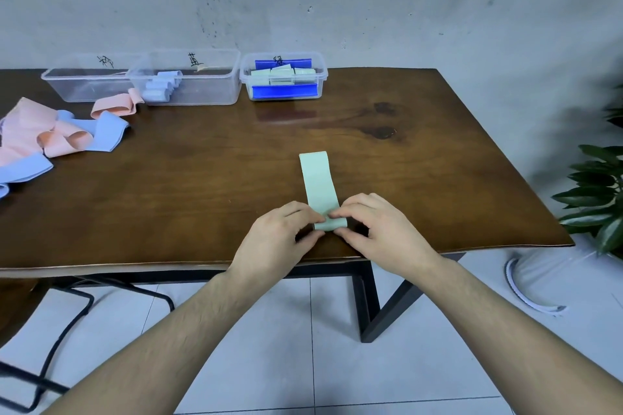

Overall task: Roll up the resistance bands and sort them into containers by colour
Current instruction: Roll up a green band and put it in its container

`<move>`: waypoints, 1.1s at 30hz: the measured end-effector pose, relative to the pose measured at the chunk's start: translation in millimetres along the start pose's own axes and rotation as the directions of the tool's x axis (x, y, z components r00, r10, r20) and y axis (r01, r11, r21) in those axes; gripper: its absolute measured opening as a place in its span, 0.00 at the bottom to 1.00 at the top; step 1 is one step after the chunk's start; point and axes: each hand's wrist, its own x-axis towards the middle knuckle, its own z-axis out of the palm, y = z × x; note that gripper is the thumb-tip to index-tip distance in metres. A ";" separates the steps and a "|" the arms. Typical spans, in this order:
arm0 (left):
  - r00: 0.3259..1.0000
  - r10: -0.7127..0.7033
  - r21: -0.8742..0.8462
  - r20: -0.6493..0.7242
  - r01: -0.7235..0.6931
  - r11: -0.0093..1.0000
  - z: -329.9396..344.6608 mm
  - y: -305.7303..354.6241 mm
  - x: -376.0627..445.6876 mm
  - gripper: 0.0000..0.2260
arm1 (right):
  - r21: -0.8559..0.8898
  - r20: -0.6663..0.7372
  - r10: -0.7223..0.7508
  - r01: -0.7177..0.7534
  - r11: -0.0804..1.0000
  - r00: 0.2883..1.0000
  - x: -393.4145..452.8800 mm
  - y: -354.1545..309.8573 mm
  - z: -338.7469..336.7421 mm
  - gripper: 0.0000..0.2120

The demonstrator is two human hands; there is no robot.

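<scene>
1. A pale green band [318, 180] lies flat on the wooden table [209, 185], running away from the person, close to the near edge and right of centre. Its near end is turned over into the start of a roll.
2. The left hand [279, 236] and the right hand [374, 232] each pinch that rolled end from their own side, fingertips curled onto the fabric. Only the first turn looks made; most of the strip is still flat, so this band is early in its rolling.
3. At the back, 3 clear boxes stand in a row. The right box [322, 82] holds several rolled green bands; I judge this one belongs there too. Blue strips show at the front and back of that box, though I cannot tell what they are.
4. The middle box [222, 91] holds a few rolled light blue bands.
5. The left box [55, 84] looks bare of bands, as far as its clear walls show. Each box has handwritten marks that are too small to read.
6. On the far left of the table lies a loose pile [43, 135] of pink and blue bands, none rolled. One pink band [114, 106] lies just in front of the middle box.
7. Judged from this, green is nearly finished, blue is partly done, and pink has not been started. No other loose green band is visible.
</scene>
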 end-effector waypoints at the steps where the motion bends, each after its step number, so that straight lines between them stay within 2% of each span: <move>1: 1.000 0.001 -0.001 -0.003 -0.001 1.000 -0.5 0.4 -1.6 0.07 | 0.000 0.004 -0.001 0.001 1.000 1.000 -1.3 -1.6 -0.7 0.13; 9: 0.999 -0.032 -0.007 0.006 0.033 0.999 -1.9 5.5 -7.1 0.06 | -0.006 0.033 -0.002 0.002 1.000 0.999 -7.4 -2.4 -3.6 0.10; 15: 0.997 -0.055 0.024 0.051 0.054 0.998 -3.8 3.9 -4.2 0.08 | -0.020 -0.027 0.002 -0.003 1.000 1.000 -6.0 -1.4 0.1 0.12; 18: 0.994 -0.090 0.011 0.060 0.089 0.996 -3.7 4.0 -3.3 0.09 | -0.008 -0.029 -0.010 0.010 1.000 1.000 -4.0 -1.6 0.2 0.13; 23: 0.985 -0.160 -0.043 0.057 0.162 0.986 -2.3 3.0 -1.9 0.09 | 0.000 -0.026 -0.029 0.029 1.000 0.999 0.7 2.2 2.5 0.10; 28: 0.995 -0.088 0.009 0.049 0.087 0.996 -2.6 4.6 -1.1 0.09 | 0.026 -0.005 -0.027 0.027 0.999 1.000 6.0 4.3 1.8 0.10; 33: 0.991 -0.131 0.006 0.032 0.131 0.991 -0.3 1.4 1.1 0.09 | 0.015 0.003 -0.013 0.013 1.000 1.000 8.2 5.0 0.6 0.11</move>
